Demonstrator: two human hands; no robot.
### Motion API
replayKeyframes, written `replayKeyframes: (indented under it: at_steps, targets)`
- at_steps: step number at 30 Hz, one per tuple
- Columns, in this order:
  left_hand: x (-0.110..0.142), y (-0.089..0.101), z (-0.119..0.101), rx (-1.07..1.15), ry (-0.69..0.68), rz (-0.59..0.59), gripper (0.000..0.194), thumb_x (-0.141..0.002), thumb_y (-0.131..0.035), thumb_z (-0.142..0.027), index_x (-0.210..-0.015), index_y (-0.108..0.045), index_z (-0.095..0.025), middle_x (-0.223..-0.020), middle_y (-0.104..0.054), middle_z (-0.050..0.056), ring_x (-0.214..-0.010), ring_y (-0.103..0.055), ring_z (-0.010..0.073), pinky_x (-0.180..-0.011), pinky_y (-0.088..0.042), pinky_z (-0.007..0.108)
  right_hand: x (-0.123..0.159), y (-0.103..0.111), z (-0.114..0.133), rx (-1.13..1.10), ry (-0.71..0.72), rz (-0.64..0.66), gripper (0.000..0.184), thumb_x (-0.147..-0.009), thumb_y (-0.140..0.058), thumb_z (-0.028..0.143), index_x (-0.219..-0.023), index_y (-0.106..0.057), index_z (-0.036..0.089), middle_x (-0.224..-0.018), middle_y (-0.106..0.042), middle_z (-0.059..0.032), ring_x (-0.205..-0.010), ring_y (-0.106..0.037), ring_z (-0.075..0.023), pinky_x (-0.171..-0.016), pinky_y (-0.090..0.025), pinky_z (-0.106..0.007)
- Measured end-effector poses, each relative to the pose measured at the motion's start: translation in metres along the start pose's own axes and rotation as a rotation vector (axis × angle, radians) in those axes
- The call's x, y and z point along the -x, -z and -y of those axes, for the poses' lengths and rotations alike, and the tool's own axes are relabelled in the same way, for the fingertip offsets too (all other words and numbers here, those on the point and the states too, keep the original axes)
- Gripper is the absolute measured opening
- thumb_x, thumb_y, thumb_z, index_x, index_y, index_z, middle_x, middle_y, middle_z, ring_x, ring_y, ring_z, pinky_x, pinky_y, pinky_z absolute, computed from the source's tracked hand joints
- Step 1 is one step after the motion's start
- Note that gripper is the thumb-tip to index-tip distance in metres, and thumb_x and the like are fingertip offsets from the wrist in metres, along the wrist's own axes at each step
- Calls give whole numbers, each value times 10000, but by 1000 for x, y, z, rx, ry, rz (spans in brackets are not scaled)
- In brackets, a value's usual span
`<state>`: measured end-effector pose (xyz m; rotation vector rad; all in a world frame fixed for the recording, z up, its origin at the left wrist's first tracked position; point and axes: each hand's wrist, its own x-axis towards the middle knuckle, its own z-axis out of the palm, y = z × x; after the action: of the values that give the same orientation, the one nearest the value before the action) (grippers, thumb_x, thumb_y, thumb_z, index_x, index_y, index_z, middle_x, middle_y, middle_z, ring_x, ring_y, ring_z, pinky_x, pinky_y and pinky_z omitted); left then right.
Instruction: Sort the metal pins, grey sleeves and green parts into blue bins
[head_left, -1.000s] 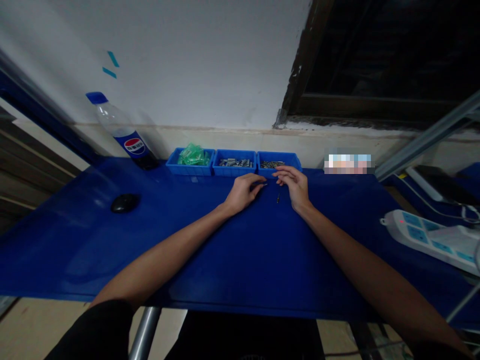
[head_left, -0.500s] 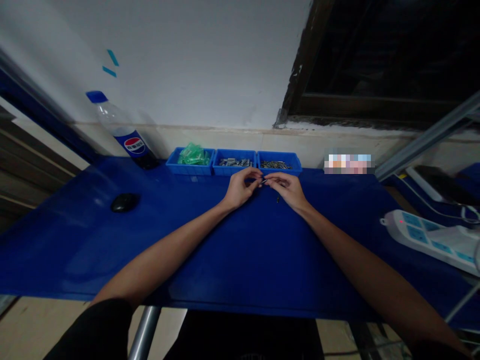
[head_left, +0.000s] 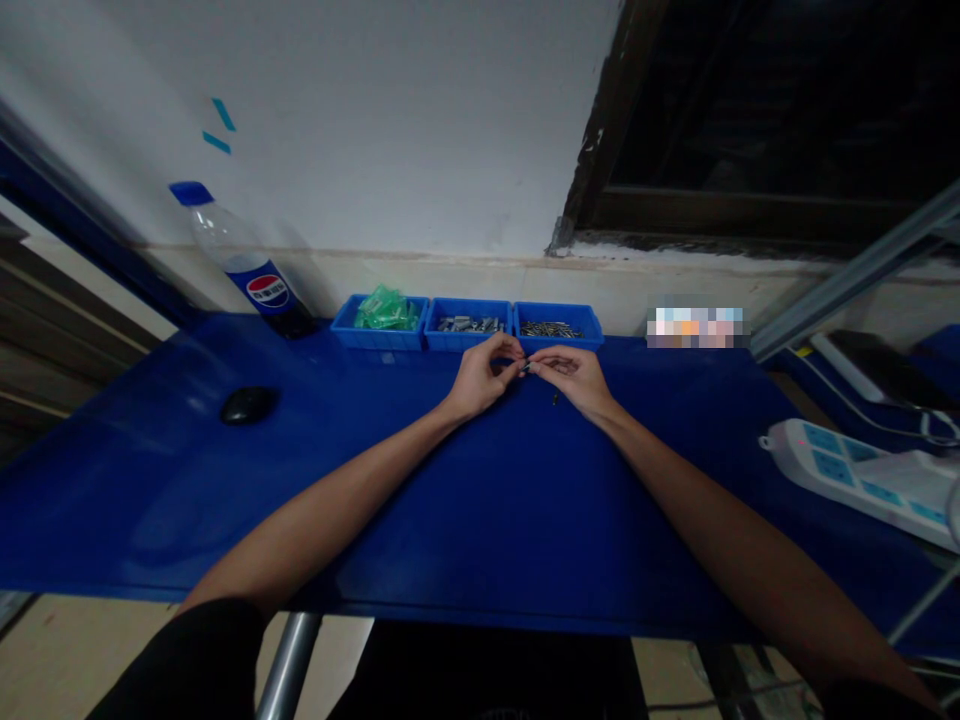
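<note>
Seeing bottle (head_left: 262,285) upright by wall, black mouse (head_left: 247,405) nearer on desk (head_left: 450,520). Then left bin (head_left: 379,341) with green plastic bits (head_left: 386,310), middle bin (head_left: 466,342) with short metal pieces (head_left: 469,324). In front, left hand (head_left: 487,375) pinched narrow on small part (head_left: 528,366) (too tiny to identify). Next, dark piece (head_left: 555,398) on desk, right bin (head_left: 583,341) with thin metal pins (head_left: 551,328), right hand (head_left: 576,376) pinching same small part. Far right, white power strip (head_left: 855,475).

Pale wall (head_left: 390,120) across upper frame, 2 blue tape strips (head_left: 223,114) at upper left; dark window (head_left: 780,110) at upper right, brown slats (head_left: 37,345) at far left; blue tabletop (head_left: 450,520) across middle, beige floor (head_left: 82,650) at lower left; dim light
</note>
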<state>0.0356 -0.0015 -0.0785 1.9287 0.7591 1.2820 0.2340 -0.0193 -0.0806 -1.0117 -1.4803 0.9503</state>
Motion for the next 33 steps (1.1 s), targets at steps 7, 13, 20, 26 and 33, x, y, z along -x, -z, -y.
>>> replayKeyframes:
  at_steps: [7, 13, 20, 26, 33]
  targets:
    - [-1, -2, 8, -80, 91, -49, 125, -965, -609, -217, -1055, -671, -155, -958, -753, 78, -851, -734, 172, -696, -616, 272, 1, 4, 4, -37, 27, -144, 335, -779, -778, 341, -1104, -801, 262, -1069, -816, -66, -860, -719, -213, -816, -575, -400]
    - [-1, 0, 3, -242, 104, -9, 150, -964, -604, -182, -1025, -739, -155, -987, -789, 78, -881, -742, 186, -785, -603, 299, -2, 5, 2, -51, 29, -161, 371, -782, -730, 290, -1149, -784, 271, -1166, -802, -61, -834, -704, -195, -753, -567, -374]
    - [4, 0, -8, -577, -59, 38, 257, -945, -590, -138, -1145, -752, -156, -1175, -767, 96, -1094, -672, 251, -1014, -550, 406, -2, 6, 0, -26, 50, -255, 226, -803, -698, 279, -1008, -788, 248, -961, -814, -52, -715, -682, -182, -631, -522, -326]
    - [7, -2, -12, -767, -47, 243, 318, -949, -553, -111, -1183, -764, -152, -1228, -767, 98, -1131, -646, 281, -1010, -535, 439, -2, 7, -1, -54, 53, -245, 212, -803, -688, 261, -992, -784, 245, -943, -809, -46, -701, -674, -173, -618, -496, -316]
    - [7, -3, -18, -833, -61, 242, 216, -976, -560, -170, -1081, -749, -157, -1061, -757, 121, -1033, -623, 299, -902, -520, 432, -2, 7, -1, -62, 49, -243, 211, -799, -684, 253, -984, -786, 243, -927, -804, -46, -692, -662, -170, -623, -484, -318]
